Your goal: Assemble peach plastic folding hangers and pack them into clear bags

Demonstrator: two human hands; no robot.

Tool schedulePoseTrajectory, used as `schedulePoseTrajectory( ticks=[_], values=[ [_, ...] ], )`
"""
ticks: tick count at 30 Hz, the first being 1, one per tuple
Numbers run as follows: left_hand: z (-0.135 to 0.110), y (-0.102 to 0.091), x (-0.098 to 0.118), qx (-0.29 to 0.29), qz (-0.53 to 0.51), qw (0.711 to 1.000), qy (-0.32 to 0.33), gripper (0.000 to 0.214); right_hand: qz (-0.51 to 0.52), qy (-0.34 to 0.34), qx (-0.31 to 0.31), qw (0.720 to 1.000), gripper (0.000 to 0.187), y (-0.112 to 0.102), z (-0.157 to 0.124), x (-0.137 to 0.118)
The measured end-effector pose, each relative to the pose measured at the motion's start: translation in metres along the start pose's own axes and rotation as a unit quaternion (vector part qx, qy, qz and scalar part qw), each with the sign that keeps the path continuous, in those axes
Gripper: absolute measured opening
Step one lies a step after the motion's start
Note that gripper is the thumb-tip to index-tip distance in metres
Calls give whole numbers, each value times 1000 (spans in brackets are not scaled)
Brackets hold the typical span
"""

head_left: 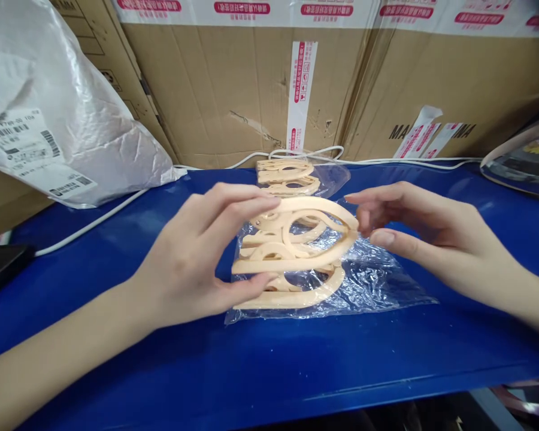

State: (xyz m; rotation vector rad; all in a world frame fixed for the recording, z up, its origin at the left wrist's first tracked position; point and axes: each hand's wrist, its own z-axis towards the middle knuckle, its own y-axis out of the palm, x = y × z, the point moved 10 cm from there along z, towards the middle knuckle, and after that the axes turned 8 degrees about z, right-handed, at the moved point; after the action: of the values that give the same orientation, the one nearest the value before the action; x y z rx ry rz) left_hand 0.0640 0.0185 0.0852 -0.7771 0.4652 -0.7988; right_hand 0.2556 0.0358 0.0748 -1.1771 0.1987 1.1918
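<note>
My left hand (197,257) grips a cream plastic curved hanger piece (303,236) by its left end, thumb below and fingers on top, lifted just above a clear plastic bag (377,281) on the blue table (296,365). More cream pieces (296,296) lie on or in that bag beneath it. My right hand (413,230) is at the piece's right tip, fingers spread, touching or nearly touching it. A second stack of cream pieces (287,173) in a clear bag sits farther back.
Cardboard boxes (233,90) with red-printed tape form a wall behind the table. A white plastic mailer bag (49,114) with labels lies at the left. A white cable (94,221) runs along the back. A dark object (0,266) sits at the left edge, a tape dispenser-like item (521,161) at the right.
</note>
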Motion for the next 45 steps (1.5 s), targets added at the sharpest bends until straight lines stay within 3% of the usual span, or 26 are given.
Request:
schedulePoseTrajectory(
  ticks=[6,11,14,24,30,33,36,38,41,45],
  values=[
    [-4,7,4,-21,-42,999,-18,56,61,53,4,997,35,4,4,14],
    [-3,13,10,-43,-65,997,9,59,176,115,-57,976,32,23,5,25],
    [-2,16,12,-42,-69,996,23,63,218,139,-62,964,32,27,5,29],
    [-3,27,-1,-60,-84,995,-13,65,218,161,-30,962,33,18,8,39],
    [-3,18,3,-41,-55,998,-9,60,120,110,-32,986,33,15,7,28],
    [-2,12,8,-11,-50,999,4,61,-7,-11,-16,1000,45,11,5,3],
    [-2,8,14,16,-52,998,16,61,-113,-129,-34,985,70,23,-2,-22],
    [-1,7,16,25,-62,998,16,60,-166,-163,-49,971,73,33,-5,-30],
    [-1,11,16,9,-68,998,6,61,-215,-180,-53,958,62,41,-7,-37],
    [-4,26,5,-49,-59,997,-12,91,-183,-136,-49,972,69,26,-1,-25]
  ],
)
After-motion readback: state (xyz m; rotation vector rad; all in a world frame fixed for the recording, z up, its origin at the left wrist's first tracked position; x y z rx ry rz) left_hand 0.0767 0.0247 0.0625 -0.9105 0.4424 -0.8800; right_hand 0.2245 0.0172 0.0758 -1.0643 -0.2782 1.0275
